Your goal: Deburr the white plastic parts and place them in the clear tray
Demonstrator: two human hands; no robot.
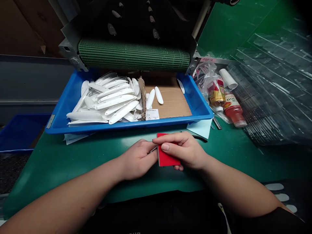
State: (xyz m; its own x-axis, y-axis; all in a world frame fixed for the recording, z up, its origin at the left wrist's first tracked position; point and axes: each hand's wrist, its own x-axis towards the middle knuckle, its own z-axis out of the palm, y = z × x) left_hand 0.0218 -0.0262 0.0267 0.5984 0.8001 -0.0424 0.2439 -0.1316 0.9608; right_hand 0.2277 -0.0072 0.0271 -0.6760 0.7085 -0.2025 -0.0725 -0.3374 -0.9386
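Above the green mat point(243, 152), right fingers point(170, 139) clamped on a red pad point(167, 159)

Before us sits a tray point(122, 127) on the workbench mat point(48, 169), with moulded plastic pieces point(114, 102) heaped in its left side and cardboard point(170, 97) lining its right. A ribbed roller point(134, 55) lies behind it; bottles point(234, 110) and plastic sheeting point(273, 84) lie to its right.

I read "100" on the label of the red plastic bottle point(232, 110); the white slip point(152, 114) on the cardboard point(172, 97) is too small to read.
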